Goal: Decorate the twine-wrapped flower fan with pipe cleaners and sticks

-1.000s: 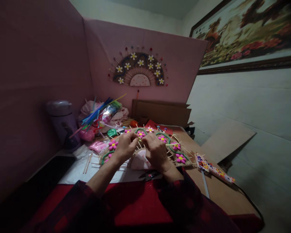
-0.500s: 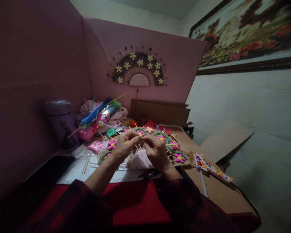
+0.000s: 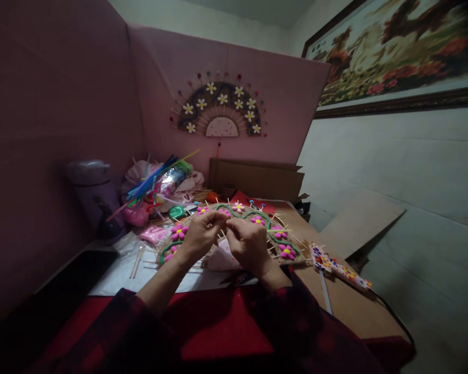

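My left hand (image 3: 203,235) and my right hand (image 3: 249,245) meet above a fan-shaped craft piece (image 3: 244,213), fingertips pinched together. A pale yellow pipe cleaner (image 3: 281,230) sticks out to the right from behind my right hand. Its other end lies between the fingertips of both hands, mostly hidden by them. The fan below has a woven twine face, pink flowers with yellow centres (image 3: 287,252), a wavy green strip and thin sticks around its edge. A pale, spotted half-round piece (image 3: 220,256) at its base is partly covered by my right hand.
A glue gun with a flowered cover (image 3: 339,267) lies at the right, its cord trailing off the table. Dark scissors (image 3: 239,279) rest in front of the fan. Bundled pipe cleaners (image 3: 150,182) and a lilac bottle (image 3: 93,197) stand left. Another finished-looking fan (image 3: 222,109) hangs behind.
The yellow bit that showed between my fingertips is now covered by them. My right fingers have curled further in and turned slightly. The whole view has shifted a little.
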Available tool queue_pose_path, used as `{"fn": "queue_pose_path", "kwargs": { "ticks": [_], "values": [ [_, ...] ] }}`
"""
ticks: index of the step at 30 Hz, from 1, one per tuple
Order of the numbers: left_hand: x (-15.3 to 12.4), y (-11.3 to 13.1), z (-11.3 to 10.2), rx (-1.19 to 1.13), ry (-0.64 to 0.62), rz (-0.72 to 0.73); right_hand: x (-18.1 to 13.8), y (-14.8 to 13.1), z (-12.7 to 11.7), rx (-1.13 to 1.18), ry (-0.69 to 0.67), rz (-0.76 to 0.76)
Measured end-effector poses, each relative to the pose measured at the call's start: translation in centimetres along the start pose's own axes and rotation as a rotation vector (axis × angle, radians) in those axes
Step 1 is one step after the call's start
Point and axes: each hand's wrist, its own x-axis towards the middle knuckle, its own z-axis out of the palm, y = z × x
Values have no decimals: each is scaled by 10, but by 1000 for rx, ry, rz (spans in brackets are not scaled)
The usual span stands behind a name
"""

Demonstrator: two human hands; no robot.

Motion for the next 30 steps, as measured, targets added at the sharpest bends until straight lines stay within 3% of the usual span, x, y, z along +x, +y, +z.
{"fn": "queue_pose_path", "kwargs": {
  "ticks": [10,16,22,30],
  "values": [
    [4,-6,-8,95,37,-61,-1,-3,1,-173,-60,-61],
    [-2,-10,2,-27,187,-88,-3,-5,6,-145,-49,-64],
    [2,-7,1,-189,51,-155,-2,-1,5,-129,-26,26],
    [3,-12,-7,96,17,-53,-1,3,4,-139,-51,-11]
  ]
}}
